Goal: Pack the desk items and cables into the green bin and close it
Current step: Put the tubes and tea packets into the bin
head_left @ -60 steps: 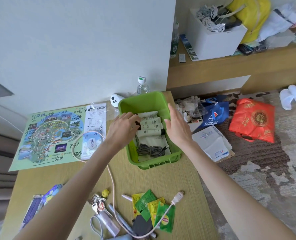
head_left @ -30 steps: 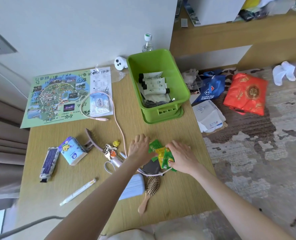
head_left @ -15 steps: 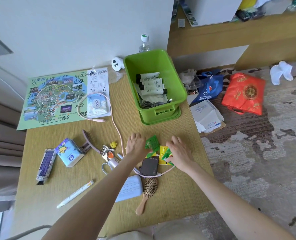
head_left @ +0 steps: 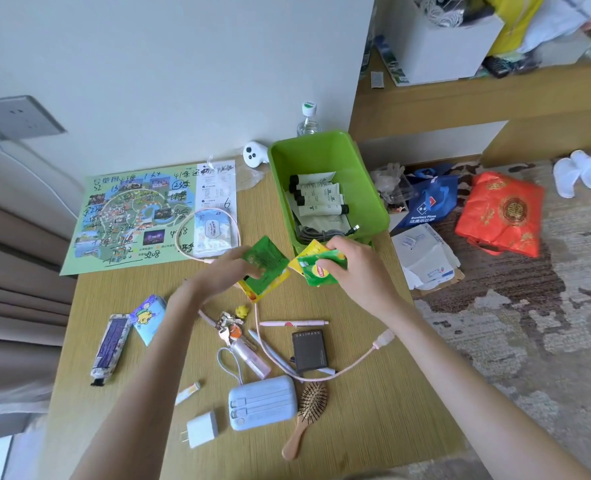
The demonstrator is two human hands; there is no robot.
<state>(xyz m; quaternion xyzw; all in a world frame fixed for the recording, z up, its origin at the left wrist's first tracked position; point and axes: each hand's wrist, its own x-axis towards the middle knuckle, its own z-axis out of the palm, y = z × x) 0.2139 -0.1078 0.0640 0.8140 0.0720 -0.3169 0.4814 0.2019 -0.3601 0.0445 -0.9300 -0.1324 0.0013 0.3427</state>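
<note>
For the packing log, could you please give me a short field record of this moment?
left hand: grips dark green sachet over yellow sachet
right hand: pinches Lipton tea sachets beside bin
green bin: open; holds toiletry tubes, grey cable
on desk: power bank, hairbrush, wall charger, pink cable, keys

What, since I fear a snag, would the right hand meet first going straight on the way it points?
Probably the green bin, at its near wall: the right hand, pinching tea sachets, points forward-left along its forearm toward it. Height is unclear, so it might pass over the rim instead.
</note>
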